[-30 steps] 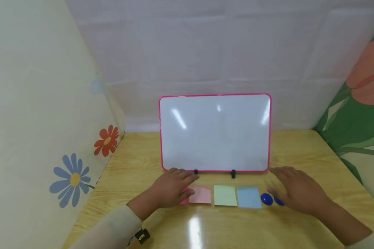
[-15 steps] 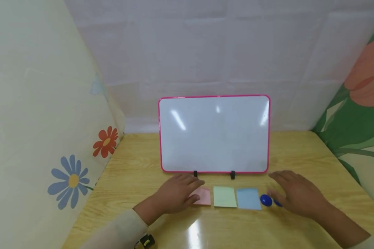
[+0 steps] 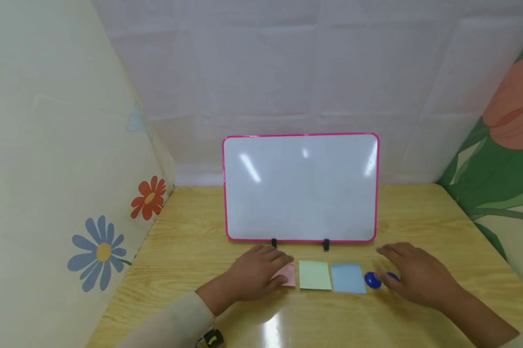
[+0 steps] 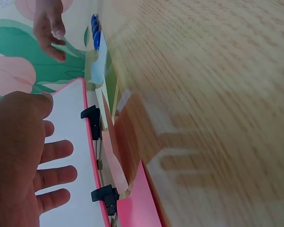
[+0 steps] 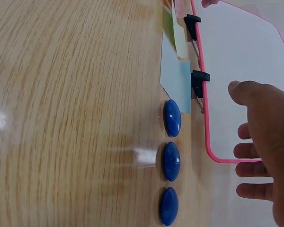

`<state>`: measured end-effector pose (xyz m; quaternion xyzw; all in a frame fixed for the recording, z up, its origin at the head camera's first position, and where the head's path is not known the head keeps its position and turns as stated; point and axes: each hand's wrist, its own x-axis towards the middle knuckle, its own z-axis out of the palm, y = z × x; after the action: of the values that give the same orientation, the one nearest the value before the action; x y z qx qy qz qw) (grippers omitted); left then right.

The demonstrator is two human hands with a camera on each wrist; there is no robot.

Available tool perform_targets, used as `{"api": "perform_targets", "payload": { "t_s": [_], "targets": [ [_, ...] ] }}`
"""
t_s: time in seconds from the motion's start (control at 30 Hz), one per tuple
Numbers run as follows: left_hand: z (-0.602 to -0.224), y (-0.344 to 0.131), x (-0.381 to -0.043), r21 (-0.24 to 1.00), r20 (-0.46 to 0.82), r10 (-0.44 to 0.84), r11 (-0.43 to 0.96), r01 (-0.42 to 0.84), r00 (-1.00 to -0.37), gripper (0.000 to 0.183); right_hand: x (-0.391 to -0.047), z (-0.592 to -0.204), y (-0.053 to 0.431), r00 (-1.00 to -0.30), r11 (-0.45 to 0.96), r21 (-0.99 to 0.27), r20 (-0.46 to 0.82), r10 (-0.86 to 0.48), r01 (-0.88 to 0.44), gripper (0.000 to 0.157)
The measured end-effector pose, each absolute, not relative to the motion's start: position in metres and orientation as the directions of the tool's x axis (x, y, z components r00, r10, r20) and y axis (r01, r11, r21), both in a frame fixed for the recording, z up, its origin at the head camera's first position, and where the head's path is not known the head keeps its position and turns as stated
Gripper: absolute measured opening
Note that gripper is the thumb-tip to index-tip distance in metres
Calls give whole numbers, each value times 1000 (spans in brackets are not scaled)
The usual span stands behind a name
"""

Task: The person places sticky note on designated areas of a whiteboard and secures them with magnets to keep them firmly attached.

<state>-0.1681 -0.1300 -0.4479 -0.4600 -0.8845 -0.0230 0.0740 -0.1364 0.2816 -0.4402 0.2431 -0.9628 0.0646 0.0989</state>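
My left hand [image 3: 257, 273] hovers over the left end of a row of sticky notes, its fingers loosely extended and holding nothing. It partly covers the pale pink note [image 3: 289, 275] and hides the hot pink note [image 4: 139, 203], which shows in the left wrist view. To the right lie a pale green note [image 3: 315, 275] and a light blue note [image 3: 348, 278]. My right hand [image 3: 418, 275], empty and with fingers spread, is above the blue domed discs [image 3: 372, 280]. Three such discs [image 5: 171, 161] line up in the right wrist view.
Behind the notes a pink-framed whiteboard [image 3: 300, 188] stands upright on black clip feet [image 3: 326, 244]. The wood-grain table [image 3: 192, 217] meets a white cloth backdrop [image 3: 244, 72]. Flower-patterned walls [image 3: 48, 145] flank both sides.
My left hand has slid to the right, from beside the hot pink note to over the pale pink one. The right hand has shifted slightly, showing more of the second disc.
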Motion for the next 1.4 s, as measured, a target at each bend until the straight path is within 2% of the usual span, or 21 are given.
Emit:
{"api": "perform_targets", "payload": {
  "t_s": [0.23, 0.73, 1.4],
  "targets": [
    [-453, -126, -168, -60, 158, 818, 567, 822, -553, 47, -135, -442, 281, -877, 883, -79, 186, -443, -463, 60],
    [-457, -113, -167, -37, 129, 825, 559, 829, -550, 47, -133, -445, 278, -906, 905, -79, 110, -408, -417, 62],
    [-463, -96, -170, -40, 122, 832, 549, 835, -541, 43, -133, -457, 281, -886, 884, -105, 145, -440, -456, 61]
  ]
}}
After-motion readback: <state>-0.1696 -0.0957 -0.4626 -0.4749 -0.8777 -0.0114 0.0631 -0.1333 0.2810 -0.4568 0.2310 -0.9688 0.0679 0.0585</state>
